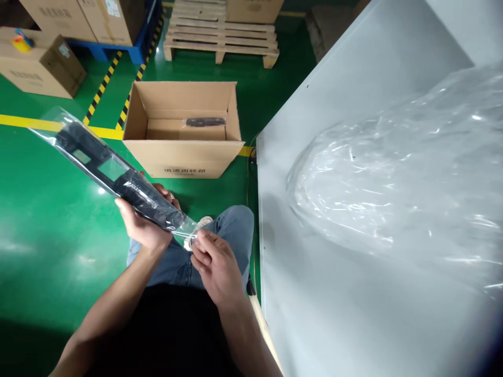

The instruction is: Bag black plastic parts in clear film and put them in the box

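Note:
A long black plastic part (137,195) with rectangular cutouts lies inside a clear plastic bag (49,125), slanting from upper left to lower right in front of me. My left hand (143,225) is closed around the bagged part from below, its fingertips showing on the far side. With thumb and fingers, my right hand (216,262) pinches the bag's near end, just past the part's lower tip. Beyond them an open cardboard box (183,157) stands on the floor, and a similar black bagged part (206,121) lies in it.
A grey-white tabletop (283,251) on my right carries a heap of clear plastic bags (373,188). A wooden pallet (220,36) stands behind the box. Closed cartons (39,65) and a blue pallet (100,51) are at upper left. Yellow-black tape (102,86) marks the green floor.

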Demonstrator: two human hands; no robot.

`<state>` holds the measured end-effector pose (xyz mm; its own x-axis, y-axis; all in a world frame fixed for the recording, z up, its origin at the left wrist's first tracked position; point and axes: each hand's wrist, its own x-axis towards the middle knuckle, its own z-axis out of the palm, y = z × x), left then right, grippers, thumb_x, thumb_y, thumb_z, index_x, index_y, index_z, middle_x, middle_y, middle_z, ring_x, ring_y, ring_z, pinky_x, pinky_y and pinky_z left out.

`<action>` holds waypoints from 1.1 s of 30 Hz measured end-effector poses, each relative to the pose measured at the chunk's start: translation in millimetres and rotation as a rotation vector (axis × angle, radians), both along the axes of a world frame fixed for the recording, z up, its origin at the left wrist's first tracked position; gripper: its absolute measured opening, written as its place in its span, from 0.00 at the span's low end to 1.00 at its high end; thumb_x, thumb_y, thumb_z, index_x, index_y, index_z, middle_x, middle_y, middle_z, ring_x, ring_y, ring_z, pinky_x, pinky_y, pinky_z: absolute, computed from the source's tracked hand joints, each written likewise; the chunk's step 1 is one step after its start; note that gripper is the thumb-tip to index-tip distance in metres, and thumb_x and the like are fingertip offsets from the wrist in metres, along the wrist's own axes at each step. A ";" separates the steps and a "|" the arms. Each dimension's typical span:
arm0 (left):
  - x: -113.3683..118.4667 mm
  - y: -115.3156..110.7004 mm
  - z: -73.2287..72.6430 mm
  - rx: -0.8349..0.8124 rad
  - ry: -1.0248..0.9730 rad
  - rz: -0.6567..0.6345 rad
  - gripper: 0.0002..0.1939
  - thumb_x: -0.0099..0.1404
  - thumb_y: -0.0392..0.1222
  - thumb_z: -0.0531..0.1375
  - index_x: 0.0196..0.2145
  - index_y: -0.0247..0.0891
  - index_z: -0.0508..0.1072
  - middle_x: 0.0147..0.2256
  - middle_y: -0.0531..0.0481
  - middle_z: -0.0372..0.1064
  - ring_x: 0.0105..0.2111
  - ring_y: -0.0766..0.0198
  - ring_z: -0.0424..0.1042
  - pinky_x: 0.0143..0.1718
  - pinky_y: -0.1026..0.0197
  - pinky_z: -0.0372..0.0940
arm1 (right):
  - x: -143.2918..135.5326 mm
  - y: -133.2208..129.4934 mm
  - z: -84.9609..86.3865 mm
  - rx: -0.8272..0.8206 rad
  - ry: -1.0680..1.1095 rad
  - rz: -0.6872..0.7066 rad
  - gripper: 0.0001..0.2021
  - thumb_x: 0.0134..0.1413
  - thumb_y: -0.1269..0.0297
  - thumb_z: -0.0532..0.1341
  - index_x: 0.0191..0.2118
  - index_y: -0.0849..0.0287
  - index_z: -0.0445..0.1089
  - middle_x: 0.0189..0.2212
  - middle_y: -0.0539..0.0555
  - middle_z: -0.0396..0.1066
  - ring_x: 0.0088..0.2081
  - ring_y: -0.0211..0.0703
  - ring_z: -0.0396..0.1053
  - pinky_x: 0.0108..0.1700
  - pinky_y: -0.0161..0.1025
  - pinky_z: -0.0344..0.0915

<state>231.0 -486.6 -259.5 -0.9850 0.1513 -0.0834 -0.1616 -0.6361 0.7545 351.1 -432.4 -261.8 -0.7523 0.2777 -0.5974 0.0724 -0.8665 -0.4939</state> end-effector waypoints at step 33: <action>8.5 3.8 25.2 -0.008 -0.058 0.080 0.29 0.69 0.74 0.55 0.48 0.49 0.77 0.30 0.54 0.70 0.28 0.62 0.68 0.31 0.58 0.65 | 8.3 -31.0 1.8 0.532 0.095 -0.118 0.11 0.58 0.52 0.69 0.31 0.53 0.76 0.30 0.50 0.72 0.35 0.43 0.68 0.43 0.43 0.66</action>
